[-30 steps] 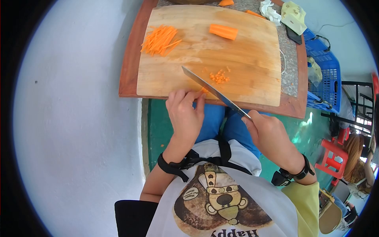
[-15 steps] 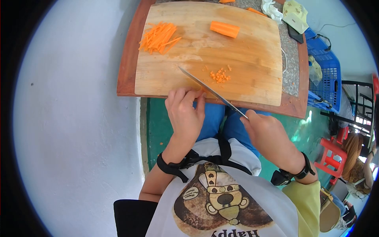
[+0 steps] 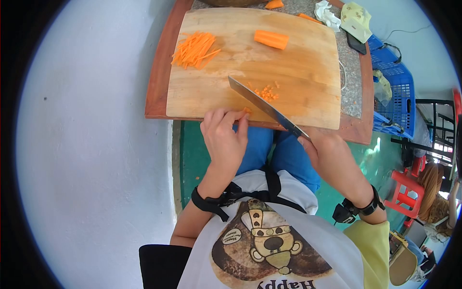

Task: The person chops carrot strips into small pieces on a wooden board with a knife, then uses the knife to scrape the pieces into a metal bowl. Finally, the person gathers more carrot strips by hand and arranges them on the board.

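My right hand is closed round the handle of a kitchen knife, whose broad blade slants up and left over the cutting board. At the board's near edge, my left hand pinches a small carrot piece between thumb and fingers, just left of the blade. Diced carrot lies in a small heap beyond the knife. A pile of carrot strips rests at the board's upper left, and a thick carrot chunk sits toward the far side.
The board lies on a wood-edged table. Crumpled tissue, a yellow packet and a phone are at the far right. A blue crate and red stool stand to the right, with another person beyond. A white wall is at left.
The knife has shifted slightly right, away from my left fingers, and its blade has turned to show more of its face. The carrot piece at my left fingertips now shows more clearly.
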